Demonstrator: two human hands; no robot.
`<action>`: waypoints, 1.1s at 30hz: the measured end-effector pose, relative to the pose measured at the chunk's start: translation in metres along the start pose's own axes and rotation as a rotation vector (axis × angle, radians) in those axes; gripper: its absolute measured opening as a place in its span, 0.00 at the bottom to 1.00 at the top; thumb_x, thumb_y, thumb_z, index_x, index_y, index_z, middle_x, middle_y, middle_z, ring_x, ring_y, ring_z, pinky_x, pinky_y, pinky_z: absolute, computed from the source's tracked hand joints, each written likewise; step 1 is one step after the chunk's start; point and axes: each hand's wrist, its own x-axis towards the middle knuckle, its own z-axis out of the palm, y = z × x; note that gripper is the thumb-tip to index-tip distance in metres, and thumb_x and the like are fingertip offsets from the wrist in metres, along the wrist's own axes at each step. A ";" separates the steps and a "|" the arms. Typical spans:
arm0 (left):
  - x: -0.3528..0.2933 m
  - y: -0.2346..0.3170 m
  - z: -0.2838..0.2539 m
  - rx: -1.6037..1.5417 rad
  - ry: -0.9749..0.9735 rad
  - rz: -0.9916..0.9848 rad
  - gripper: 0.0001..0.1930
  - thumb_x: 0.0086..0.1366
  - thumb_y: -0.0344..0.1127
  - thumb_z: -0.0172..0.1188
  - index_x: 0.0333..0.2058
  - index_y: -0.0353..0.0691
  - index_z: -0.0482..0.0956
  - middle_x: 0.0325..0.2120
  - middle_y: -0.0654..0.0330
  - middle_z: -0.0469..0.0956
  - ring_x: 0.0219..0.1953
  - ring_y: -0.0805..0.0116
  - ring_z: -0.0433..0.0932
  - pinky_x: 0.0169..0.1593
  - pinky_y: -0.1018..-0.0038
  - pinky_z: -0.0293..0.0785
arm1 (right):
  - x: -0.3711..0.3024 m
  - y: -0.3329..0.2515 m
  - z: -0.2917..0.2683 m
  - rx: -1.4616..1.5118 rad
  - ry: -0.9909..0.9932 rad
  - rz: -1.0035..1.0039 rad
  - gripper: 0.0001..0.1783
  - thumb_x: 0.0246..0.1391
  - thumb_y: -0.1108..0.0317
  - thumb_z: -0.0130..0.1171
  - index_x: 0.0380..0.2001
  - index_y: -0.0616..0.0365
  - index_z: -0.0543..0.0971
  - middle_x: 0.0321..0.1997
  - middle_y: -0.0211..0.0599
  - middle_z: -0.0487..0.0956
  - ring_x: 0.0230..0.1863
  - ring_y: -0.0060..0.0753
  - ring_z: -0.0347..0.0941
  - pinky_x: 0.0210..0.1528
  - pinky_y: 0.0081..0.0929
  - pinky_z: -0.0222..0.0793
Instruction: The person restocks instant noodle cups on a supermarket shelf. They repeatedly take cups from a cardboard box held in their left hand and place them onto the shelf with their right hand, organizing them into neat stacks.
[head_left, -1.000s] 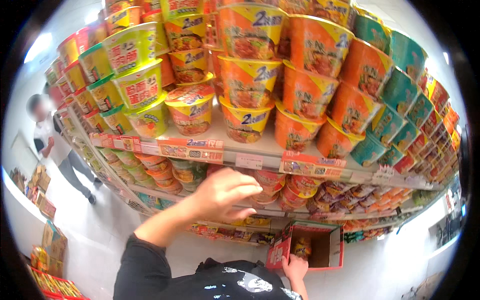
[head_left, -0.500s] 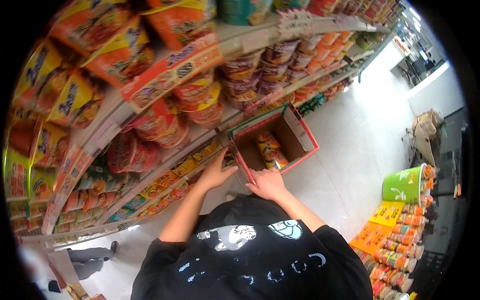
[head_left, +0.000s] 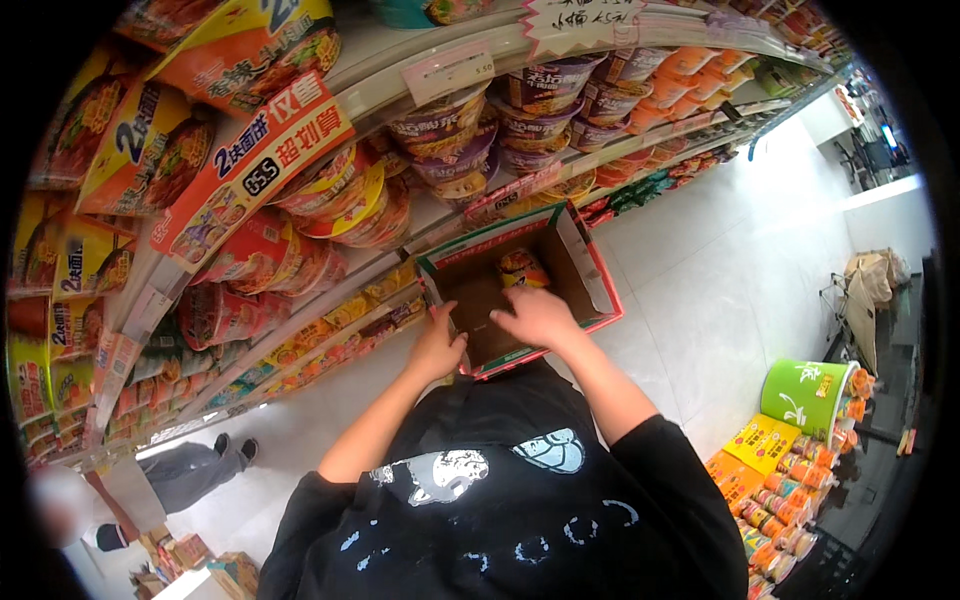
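An open cardboard box [head_left: 607,273] with red and green outer edges stands in front of me beside the shelf. Inside, toward its far side, lies a colourful instant noodle cup [head_left: 520,266], partly covered by my fingers. My right hand [head_left: 540,320] reaches over the near wall into the box. Its fingertips touch the near end of the cup, while the thumb is spread away to the left. At the box's near left side, my left hand [head_left: 436,348] grips the wall, its fingers along the rim and partly hidden.
A curved shelf [head_left: 380,85] of cup and bucket noodles runs along the left and far side. Several packaged noodles stand around a green bucket [head_left: 803,395] at the right. A person in grey trousers [head_left: 185,470] is at the lower left; cartons [head_left: 185,552] lie below.
My right hand has moved from the box's near rim into it, to the noodle cup. My left hand has closed on the box wall. The box appears slightly further left in view.
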 end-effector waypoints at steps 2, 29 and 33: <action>0.000 0.006 -0.003 -0.014 -0.025 -0.044 0.35 0.64 0.37 0.61 0.69 0.50 0.60 0.64 0.37 0.64 0.59 0.34 0.73 0.58 0.50 0.74 | 0.032 0.022 -0.010 -0.038 -0.068 0.122 0.35 0.62 0.41 0.55 0.56 0.62 0.79 0.54 0.56 0.82 0.56 0.57 0.78 0.57 0.49 0.76; -0.006 0.039 0.002 0.011 0.116 -0.214 0.31 0.60 0.25 0.53 0.64 0.44 0.65 0.60 0.37 0.68 0.56 0.34 0.74 0.57 0.54 0.74 | 0.194 0.200 0.190 -0.004 0.123 0.317 0.51 0.39 0.57 0.80 0.67 0.53 0.66 0.68 0.44 0.67 0.70 0.44 0.63 0.69 0.40 0.61; 0.000 0.033 0.002 0.081 0.117 -0.166 0.31 0.60 0.25 0.53 0.64 0.43 0.65 0.59 0.37 0.69 0.55 0.35 0.74 0.56 0.54 0.74 | 0.182 0.181 0.167 -0.181 0.184 0.360 0.57 0.34 0.54 0.82 0.68 0.54 0.64 0.69 0.46 0.65 0.71 0.45 0.60 0.71 0.40 0.58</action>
